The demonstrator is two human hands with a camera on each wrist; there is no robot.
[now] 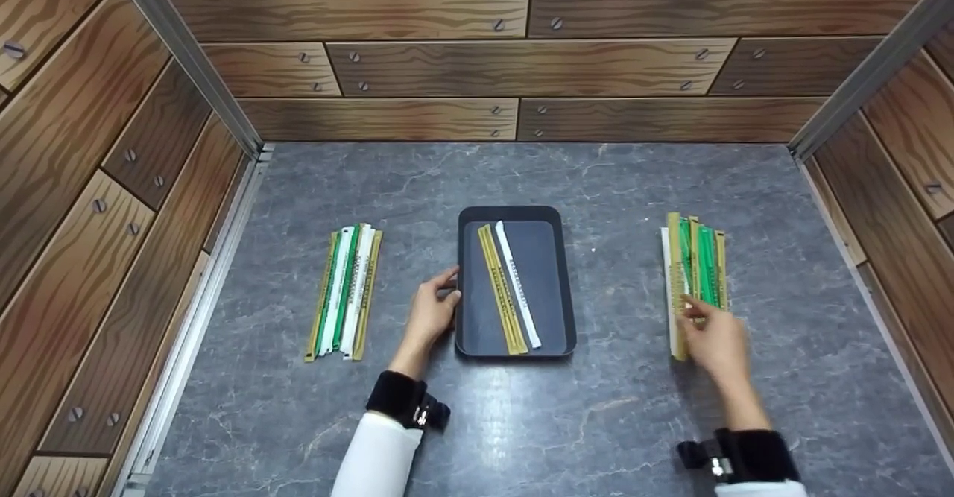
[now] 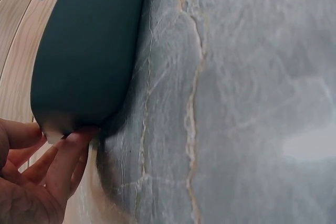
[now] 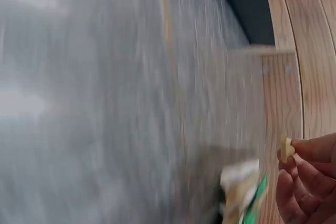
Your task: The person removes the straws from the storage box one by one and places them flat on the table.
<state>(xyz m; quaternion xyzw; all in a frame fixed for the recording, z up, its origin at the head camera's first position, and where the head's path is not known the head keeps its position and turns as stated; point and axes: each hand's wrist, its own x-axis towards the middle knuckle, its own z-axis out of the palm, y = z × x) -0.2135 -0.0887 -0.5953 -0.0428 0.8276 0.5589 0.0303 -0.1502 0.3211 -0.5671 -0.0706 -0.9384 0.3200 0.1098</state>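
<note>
A dark rectangular tray [image 1: 569, 288] sits mid-table. In it lie a gold wrapped stick [image 1: 502, 288] and a white wrapped stick [image 1: 518, 285], both slanted. My left hand [image 1: 432, 314] touches the tray's left outer wall with fingertips and thumb; the left wrist view shows these fingers [image 2: 68, 161] against the dark wall. Over on the right, my right hand [image 1: 717, 340] pinches a long gold wrapped stick [image 1: 676, 273] between thumb and fingers, above a bunch of green, gold and white wrapped sticks [image 1: 706, 266]. Its pale end [image 3: 286, 149] shows at the fingertips in the right wrist view.
Another bunch of gold, green and white wrapped sticks [image 1: 346, 288] lies left of the tray. Wood-patterned panels [image 1: 484, 68] wall in the grey marbled table [image 1: 626, 407] at the back and both sides. Metal rails [image 1: 186, 57] run along the corners.
</note>
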